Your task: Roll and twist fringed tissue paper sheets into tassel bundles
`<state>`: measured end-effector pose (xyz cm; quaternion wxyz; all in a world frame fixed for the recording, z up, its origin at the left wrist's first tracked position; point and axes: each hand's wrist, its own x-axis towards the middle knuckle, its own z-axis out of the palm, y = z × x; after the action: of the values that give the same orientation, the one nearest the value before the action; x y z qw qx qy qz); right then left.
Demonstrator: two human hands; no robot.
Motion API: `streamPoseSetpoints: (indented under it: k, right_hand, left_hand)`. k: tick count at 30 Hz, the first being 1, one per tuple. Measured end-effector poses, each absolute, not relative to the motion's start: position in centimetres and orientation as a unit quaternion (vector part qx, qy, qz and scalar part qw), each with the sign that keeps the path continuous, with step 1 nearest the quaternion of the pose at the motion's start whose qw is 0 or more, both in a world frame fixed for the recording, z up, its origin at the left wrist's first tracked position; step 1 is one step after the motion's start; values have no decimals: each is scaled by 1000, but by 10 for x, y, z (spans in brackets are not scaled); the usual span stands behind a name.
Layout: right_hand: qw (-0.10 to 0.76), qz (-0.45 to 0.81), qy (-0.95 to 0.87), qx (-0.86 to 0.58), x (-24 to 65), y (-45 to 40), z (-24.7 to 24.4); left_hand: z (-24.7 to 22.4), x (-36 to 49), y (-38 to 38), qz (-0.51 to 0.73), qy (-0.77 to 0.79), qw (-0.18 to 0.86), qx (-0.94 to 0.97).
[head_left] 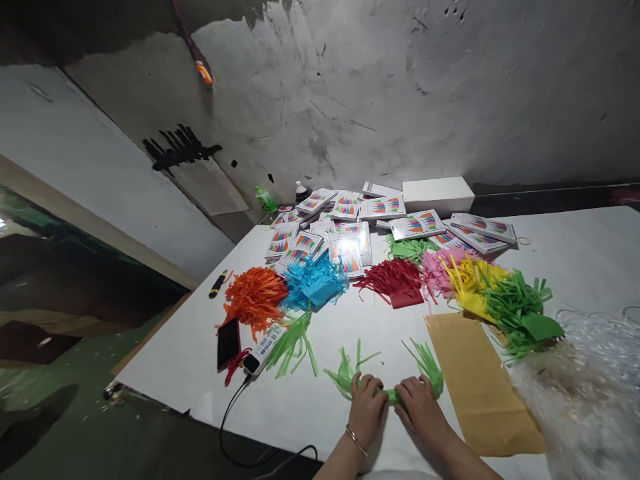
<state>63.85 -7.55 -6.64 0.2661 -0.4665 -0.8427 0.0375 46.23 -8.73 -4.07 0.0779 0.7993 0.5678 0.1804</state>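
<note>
A light-green paper tassel (392,396) lies near the table's front edge, its fringed ends fanning out to both sides. The left hand (369,402) and right hand (418,401), side by side, each have fingers curled closed on its twisted middle. Just right of them is a brown paper sheet (483,387); leftward, another green fringe (294,345) touches a white power strip (264,349). Beyond, across the white table (360,327), sit orange fringe (255,293), red fringe (395,280) and piled printed boxes (345,250).
</note>
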Motion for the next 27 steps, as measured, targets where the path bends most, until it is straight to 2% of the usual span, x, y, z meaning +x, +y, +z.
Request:
streamPoseSetpoints:
  k: [6,12,21,27]
  right_hand:
    - [263,29,-860,-436,652,-79,-76]
    - [259,31,-818,-512,687,-89,-63]
    - [208,-7,-783,-587,671,-69,-55]
    - [218,13,-802,-556,671,-70,-50]
  left_hand:
    - [-46,457,-89,209,568,91,790]
    - [-37,454,-100,207,587,118,774]
    - [-27,482,-86,134,699,91,696]
    - [-26,480,-91,125,604,110,779]
